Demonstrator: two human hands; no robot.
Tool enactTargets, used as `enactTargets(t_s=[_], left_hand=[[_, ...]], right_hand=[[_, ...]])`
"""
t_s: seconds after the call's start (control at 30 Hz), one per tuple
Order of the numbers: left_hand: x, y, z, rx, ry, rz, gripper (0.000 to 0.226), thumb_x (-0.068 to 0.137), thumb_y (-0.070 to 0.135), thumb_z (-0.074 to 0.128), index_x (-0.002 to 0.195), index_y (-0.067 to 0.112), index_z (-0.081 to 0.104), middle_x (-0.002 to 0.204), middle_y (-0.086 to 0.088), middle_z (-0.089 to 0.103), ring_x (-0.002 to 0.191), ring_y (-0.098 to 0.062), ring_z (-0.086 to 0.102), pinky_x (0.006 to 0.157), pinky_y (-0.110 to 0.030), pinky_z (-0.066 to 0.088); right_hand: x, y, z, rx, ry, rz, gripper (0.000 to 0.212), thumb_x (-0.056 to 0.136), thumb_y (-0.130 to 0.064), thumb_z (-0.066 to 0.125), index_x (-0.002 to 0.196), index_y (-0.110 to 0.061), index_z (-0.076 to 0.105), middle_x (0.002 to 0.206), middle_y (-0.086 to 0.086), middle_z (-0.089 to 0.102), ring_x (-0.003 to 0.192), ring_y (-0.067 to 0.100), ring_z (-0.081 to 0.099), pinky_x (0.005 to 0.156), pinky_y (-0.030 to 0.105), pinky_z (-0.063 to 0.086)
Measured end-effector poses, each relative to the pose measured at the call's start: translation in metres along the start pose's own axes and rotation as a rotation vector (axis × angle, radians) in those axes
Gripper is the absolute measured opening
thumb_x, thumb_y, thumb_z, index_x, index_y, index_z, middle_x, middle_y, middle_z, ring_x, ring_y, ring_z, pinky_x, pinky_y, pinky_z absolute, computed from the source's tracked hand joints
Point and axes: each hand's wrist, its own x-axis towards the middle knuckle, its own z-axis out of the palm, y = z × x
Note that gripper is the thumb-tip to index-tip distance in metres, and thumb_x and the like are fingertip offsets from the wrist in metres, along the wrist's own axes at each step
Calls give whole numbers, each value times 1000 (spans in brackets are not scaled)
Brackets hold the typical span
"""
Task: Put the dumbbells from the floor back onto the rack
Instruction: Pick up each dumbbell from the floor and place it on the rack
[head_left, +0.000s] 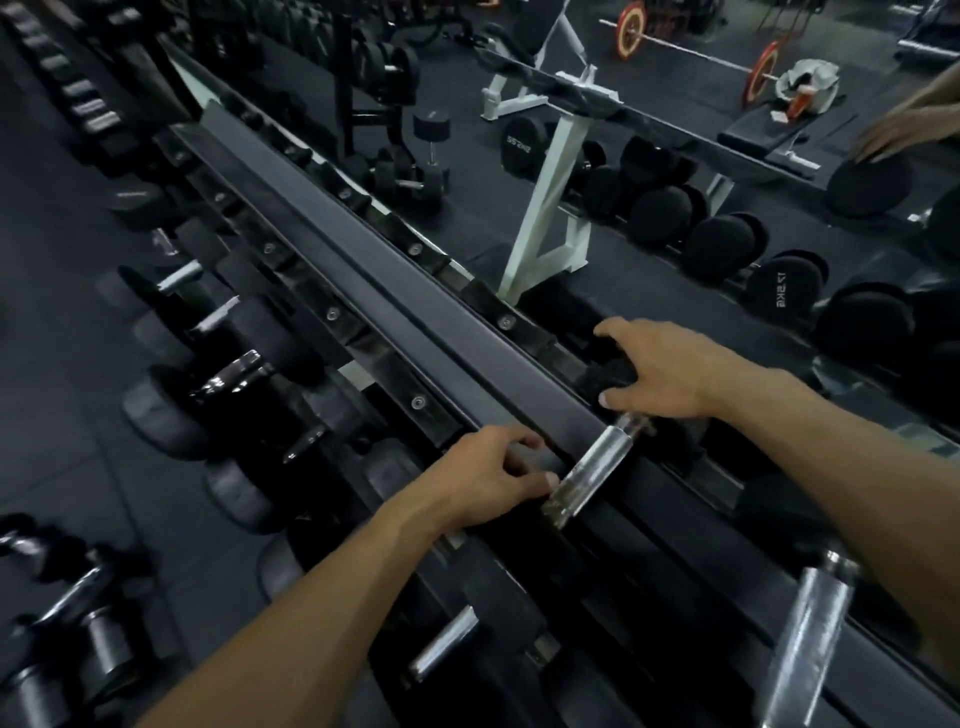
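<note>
At the upper right of your frame lay a barbell (696, 52) with red plates; a white bench frame (550, 176) stood at upper centre, a crumpled white cloth (810, 83) beside the barbell.

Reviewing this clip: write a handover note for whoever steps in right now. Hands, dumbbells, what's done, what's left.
Left hand: resting on the near head of the dumbbell, fingers curled over it, beside the chrome handle.
Right hand: spread over the far head of the same dumbbell.
That dumbbell lies across the top tier of the rack, apparently just being seated; whether it has fully settled is unclear.
Another dumbbell sits on the same tier to the right; the lower tier holds more.
Left: release, then check the floor. Several dumbbells at lower left seem to be off the rack, though blurred.
</note>
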Motion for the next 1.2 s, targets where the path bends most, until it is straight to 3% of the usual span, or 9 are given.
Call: enactTargets(t_s=[0.1,0.2,0.4,0.53,0.7,0.93,1.03,1.2], left_hand=[[-22,-15,-17,-13,90,-35,46,85,46,67,125,26,57,101,9,67,92,-8,64,89,-32,53],[-57,-40,-36,-38,176,-87,43,85,47,66,123,27,58,106,9,62,88,-3,63,82,-24,51],[-149,-104,-69,-88,317,-243,41,88,42,65,124,25,57,111,6,63,96,-9,65,90,-30,53],[-219,-153,-79,-102,413,-343,44,88,40,66,127,22,56,112,6,61,89,0,62,77,-8,46],[-315,-217,-83,-12,478,-463,47,87,44,65,128,21,55,112,0,62,101,-16,62,93,-34,49],[-449,-303,-71,145,446,-641,55,88,52,56,135,26,46,128,1,56,114,-23,58,91,-39,49],[-493,-333,-65,130,463,-718,53,89,52,53,135,26,45,127,0,55,115,-23,56,92,-38,47],[-536,-378,-48,87,490,-836,47,89,49,53,129,24,47,125,1,55,114,-23,56,88,-36,45]], right_hand=[[6,-40,-5,-11,75,-115,78,83,-46,68,147,-19,32,127,11,52,119,30,47,97,44,45],[10,-86,-3,1,48,-219,79,85,-47,67,149,-20,29,133,9,47,127,28,40,100,40,42],[12,-193,4,41,30,-404,80,84,-50,67,149,-21,31,139,7,47,131,27,42,100,37,40],[6,-280,14,49,20,-539,75,85,-47,67,148,-22,34,142,4,46,132,23,41,103,35,41],[-11,-395,44,-61,-45,-673,76,85,-49,64,148,-24,31,137,2,45,130,23,40,102,38,42],[-47,-544,104,-286,-151,-828,72,87,-49,60,148,-22,31,134,3,47,123,26,45,102,46,43],[-55,-596,128,-306,-188,-883,70,87,-49,59,146,-23,32,127,1,48,118,23,48,93,40,48],[-54,-664,176,-353,-288,-959,63,88,-48,59,141,-21,38,123,2,49,116,24,48,94,43,47]])
